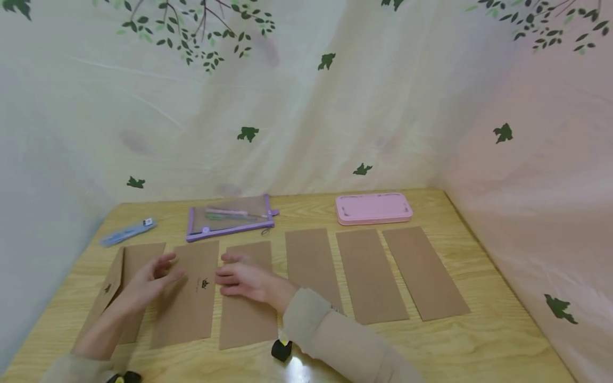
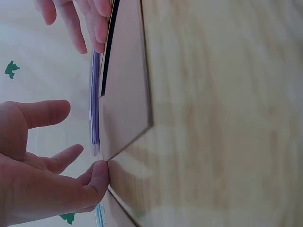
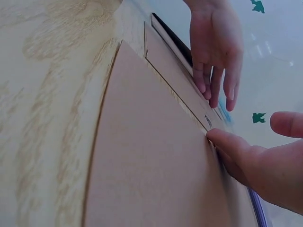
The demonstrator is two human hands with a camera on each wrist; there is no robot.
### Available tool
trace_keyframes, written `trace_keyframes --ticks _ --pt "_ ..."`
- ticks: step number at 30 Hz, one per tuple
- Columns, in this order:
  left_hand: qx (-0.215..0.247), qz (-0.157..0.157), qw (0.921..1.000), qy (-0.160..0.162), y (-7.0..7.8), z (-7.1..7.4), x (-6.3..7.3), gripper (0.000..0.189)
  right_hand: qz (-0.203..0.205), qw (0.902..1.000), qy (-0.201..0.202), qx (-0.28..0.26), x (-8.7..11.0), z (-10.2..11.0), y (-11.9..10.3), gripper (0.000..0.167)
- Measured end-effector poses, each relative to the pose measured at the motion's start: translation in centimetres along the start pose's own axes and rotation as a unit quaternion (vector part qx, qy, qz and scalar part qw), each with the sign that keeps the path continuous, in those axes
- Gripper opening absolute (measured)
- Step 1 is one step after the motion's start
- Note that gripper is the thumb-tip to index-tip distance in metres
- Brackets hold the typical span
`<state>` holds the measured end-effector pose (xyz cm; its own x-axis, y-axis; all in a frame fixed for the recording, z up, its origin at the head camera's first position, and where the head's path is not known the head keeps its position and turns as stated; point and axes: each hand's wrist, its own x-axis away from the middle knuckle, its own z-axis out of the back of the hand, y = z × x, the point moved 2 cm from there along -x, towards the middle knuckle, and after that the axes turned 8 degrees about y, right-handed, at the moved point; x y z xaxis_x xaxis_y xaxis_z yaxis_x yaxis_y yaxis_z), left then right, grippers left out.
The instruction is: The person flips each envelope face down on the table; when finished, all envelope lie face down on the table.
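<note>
In the head view my left hand hovers above the gap between the leftmost brown paper envelope and the second envelope, which bears a small black crown print. Its thumb and fingers are spread, holding nothing. The left wrist view shows my left hand with fingertips close to an envelope edge; contact is unclear. My right hand lies over the third envelope, fingers extended toward its left edge. In the right wrist view, a fingertip of my right hand meets that edge.
Three more envelopes, including the rightmost one, lie in the row to the right. Behind them are a purple-trimmed zip pouch with pens, a pink pencil case and a blue packet. A leaf-patterned curtain hangs behind the table.
</note>
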<state>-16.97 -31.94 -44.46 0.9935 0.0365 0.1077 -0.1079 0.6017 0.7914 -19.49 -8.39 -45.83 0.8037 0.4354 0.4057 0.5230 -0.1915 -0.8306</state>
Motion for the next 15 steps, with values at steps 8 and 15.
trace_keyframes --ticks 8,15 --pt "-0.020 -0.007 0.9996 -0.017 -0.32 -0.14 -0.17 0.076 -0.009 1.0000 0.002 -0.004 -0.20 -0.02 0.32 0.064" --pt "-0.032 -0.010 0.9993 -0.019 -0.47 0.14 -0.52 0.077 -0.015 0.9998 -0.005 -0.011 -0.75 -0.13 0.07 0.062"
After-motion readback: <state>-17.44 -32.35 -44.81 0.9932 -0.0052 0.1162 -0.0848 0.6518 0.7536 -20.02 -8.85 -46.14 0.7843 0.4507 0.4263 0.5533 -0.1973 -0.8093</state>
